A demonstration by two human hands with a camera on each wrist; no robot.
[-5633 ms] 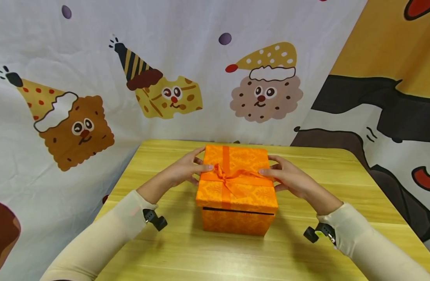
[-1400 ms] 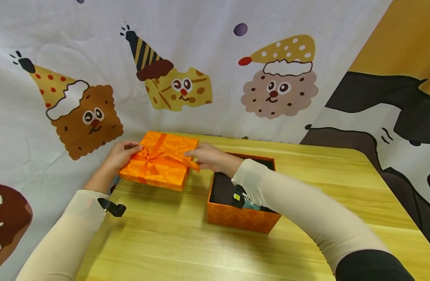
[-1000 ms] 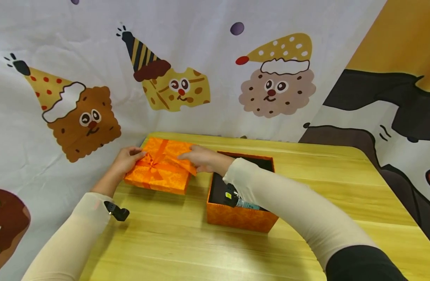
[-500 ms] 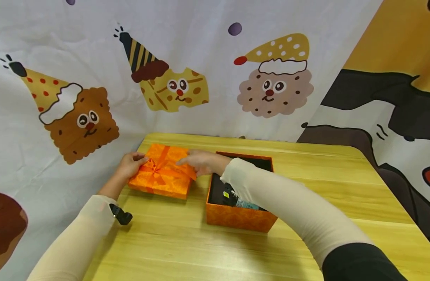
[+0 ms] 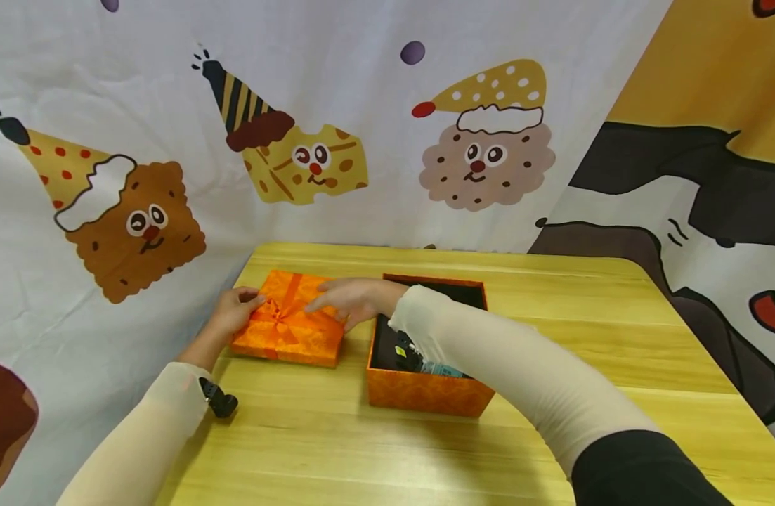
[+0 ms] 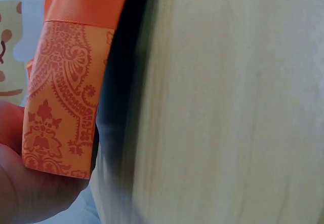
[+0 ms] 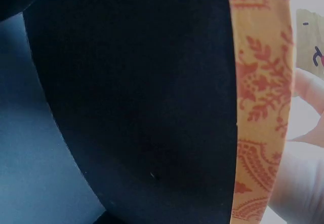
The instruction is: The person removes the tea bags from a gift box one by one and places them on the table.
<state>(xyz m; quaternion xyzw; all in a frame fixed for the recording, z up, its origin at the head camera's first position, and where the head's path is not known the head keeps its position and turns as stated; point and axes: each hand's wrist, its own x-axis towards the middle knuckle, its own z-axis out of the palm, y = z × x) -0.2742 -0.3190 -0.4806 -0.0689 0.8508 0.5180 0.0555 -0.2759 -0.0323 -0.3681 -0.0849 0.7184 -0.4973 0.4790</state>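
An orange patterned gift-box lid (image 5: pixel 301 343) with a ribbon bow lies low over the table at the left, top up. My left hand (image 5: pixel 234 313) holds its left edge, thumb on top; in the left wrist view the fingers curl beneath the lid's corner (image 6: pixel 61 102). My right hand (image 5: pixel 355 299) reaches across the box to the lid's right side, its fingers extended over the top and apart from the thumb. The matching box base (image 5: pixel 425 393) stands uncovered under my right forearm, black inside. In the right wrist view its dark inner wall (image 7: pixel 142 97) fills most of the picture.
Inside the box, near the front wall, shows a small item with a teal label (image 5: pixel 443 369), partly hidden by my sleeve. The wooden table (image 5: pixel 336 457) ends at a back edge against a white cartoon-printed cloth (image 5: pixel 387 225).
The lid has come off the box, moved left and been lowered toward the table. Over the last second it sank further, and my right hand's fingers have loosened from its edge.
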